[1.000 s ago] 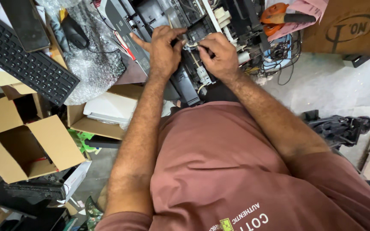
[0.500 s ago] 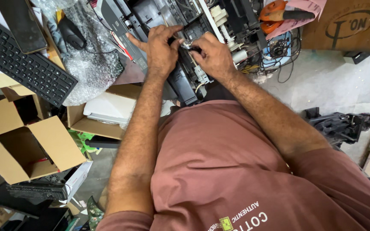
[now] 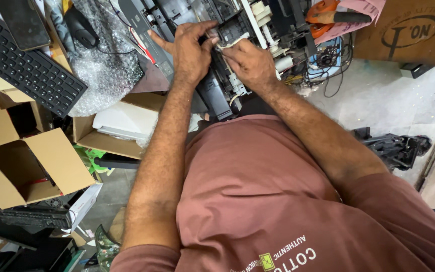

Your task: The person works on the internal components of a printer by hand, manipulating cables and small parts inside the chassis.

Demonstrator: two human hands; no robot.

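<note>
Both hands have drifted slightly up and apart since a moment ago, the view tilting with them. Left hand (image 3: 190, 50) rests on the opened black printer (image 3: 212, 95), fingers half curled around a black inner part, forefinger stretched toward the bubble wrap (image 3: 104, 70) beyond its knuckles. Right hand (image 3: 250, 63) pinches a small pale strip (image 3: 230, 43) between thumb and forefinger, right at the left fingertips. I judge the strip could tear or slip loose if pulled hard, since loose wires (image 3: 328, 65) crowd just past the right knuckles.
</note>
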